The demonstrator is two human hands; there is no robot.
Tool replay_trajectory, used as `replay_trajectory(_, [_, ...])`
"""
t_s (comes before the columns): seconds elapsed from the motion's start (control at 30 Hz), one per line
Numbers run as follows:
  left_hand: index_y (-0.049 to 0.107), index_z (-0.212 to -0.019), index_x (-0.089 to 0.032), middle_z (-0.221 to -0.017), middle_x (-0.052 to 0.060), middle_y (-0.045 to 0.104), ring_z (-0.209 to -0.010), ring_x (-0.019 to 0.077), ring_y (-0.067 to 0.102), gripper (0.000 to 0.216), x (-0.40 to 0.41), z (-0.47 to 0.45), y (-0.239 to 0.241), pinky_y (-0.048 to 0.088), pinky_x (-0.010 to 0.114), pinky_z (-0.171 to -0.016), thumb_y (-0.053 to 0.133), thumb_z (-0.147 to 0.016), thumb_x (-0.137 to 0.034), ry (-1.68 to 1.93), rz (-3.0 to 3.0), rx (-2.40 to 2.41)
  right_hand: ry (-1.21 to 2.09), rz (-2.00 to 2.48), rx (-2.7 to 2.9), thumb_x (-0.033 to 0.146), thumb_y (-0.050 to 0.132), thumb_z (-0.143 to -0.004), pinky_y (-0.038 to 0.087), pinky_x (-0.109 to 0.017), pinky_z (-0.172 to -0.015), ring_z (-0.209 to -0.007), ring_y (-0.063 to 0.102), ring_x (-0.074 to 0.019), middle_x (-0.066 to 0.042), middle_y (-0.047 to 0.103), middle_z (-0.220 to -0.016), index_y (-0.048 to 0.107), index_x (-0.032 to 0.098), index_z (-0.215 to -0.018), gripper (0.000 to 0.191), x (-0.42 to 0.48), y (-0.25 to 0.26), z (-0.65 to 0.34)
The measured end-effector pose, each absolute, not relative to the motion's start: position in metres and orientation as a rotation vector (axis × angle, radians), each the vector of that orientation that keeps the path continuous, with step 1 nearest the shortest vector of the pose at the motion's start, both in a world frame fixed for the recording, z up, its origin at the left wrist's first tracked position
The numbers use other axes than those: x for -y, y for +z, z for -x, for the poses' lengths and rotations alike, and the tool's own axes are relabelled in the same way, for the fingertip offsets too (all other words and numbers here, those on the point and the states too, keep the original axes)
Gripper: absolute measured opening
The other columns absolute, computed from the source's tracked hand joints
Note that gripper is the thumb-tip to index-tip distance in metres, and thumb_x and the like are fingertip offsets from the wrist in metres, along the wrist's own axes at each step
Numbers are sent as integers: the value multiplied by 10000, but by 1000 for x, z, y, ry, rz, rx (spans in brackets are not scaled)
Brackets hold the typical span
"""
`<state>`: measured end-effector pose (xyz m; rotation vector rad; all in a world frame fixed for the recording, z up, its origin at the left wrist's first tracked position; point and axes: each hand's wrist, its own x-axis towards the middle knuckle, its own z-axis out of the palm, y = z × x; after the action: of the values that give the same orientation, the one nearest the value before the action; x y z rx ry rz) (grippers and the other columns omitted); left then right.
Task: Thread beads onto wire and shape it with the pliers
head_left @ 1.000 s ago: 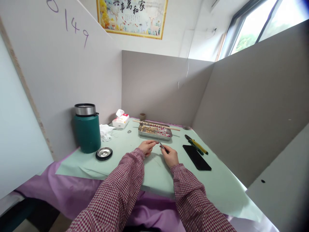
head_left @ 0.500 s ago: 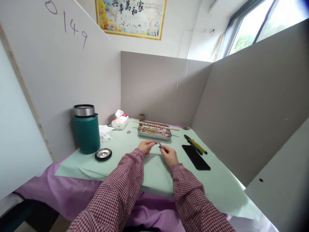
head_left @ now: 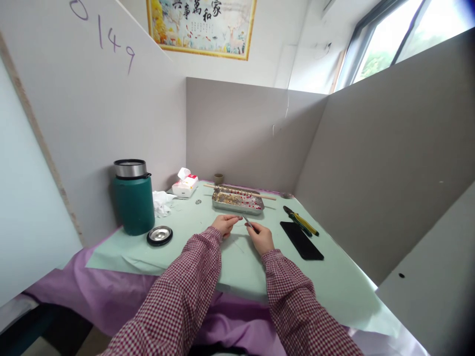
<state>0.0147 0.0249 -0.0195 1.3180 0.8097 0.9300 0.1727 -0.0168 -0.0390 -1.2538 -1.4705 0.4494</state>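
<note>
My left hand (head_left: 226,225) is closed in a pinch above the green tabletop, with something tiny and dark reddish at its fingertips, too small to name. In my right hand (head_left: 261,238) is a slim, pointed metal tool (head_left: 248,221), held much like tweezers, its tip close to the left fingertips. A fine thread or wire (head_left: 237,245) shows faintly below the hands. Beyond them lies a metal tray (head_left: 237,209) with many small gold and red bits, and a thin wooden stick (head_left: 269,198) wrapped with beads or small pieces rests across it.
To the right are a black phone-like slab (head_left: 302,241) and yellow-green handled pliers (head_left: 302,222). A green flask (head_left: 134,205), its lid (head_left: 159,236), crumpled tissue (head_left: 162,201) and a tissue pack (head_left: 185,186) stand left. Grey partitions (head_left: 256,133) enclose the table.
Both hands keep almost the same position and hold. The tool's angle differs very slightly; the whole view has shifted a little.
</note>
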Motion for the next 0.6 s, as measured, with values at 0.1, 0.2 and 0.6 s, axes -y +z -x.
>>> replay_trajectory(0.1, [584, -1062, -82, -311, -123, 215, -276, 26, 159, 468, -26, -15, -20, 165, 172, -306, 578, -721, -402, 947, -1326, -848, 373, 1272, 1483, 314, 504, -703, 439, -330, -792, -815, 605, -206, -42, 687, -854, 690, 186, -850, 269, 16, -40, -172])
replay_trajectory(0.2, [582, -1060, -78, -313, -126, 209, -278, 24, 153, 491, -25, -15, -20, 166, 171, -309, 583, -710, -422, 917, -1318, -838, 407, 1270, 1489, 330, 511, -702, 446, -325, -776, -804, 605, -204, -44, 686, -848, 688, 180, -855, 278, 16, -40, -173])
replay_trajectory(0.6, [556, -1073, -107, -347, -128, 187, -296, 28, 118, 446, -25, -7, -19, 129, 163, -319, 569, -729, -390, 777, -1244, -697, 629, 1222, 1415, 348, 558, -668, 430, -251, -542, -550, 536, -136, -27, 639, -640, 691, 139, -850, 307, 17, -36, -179])
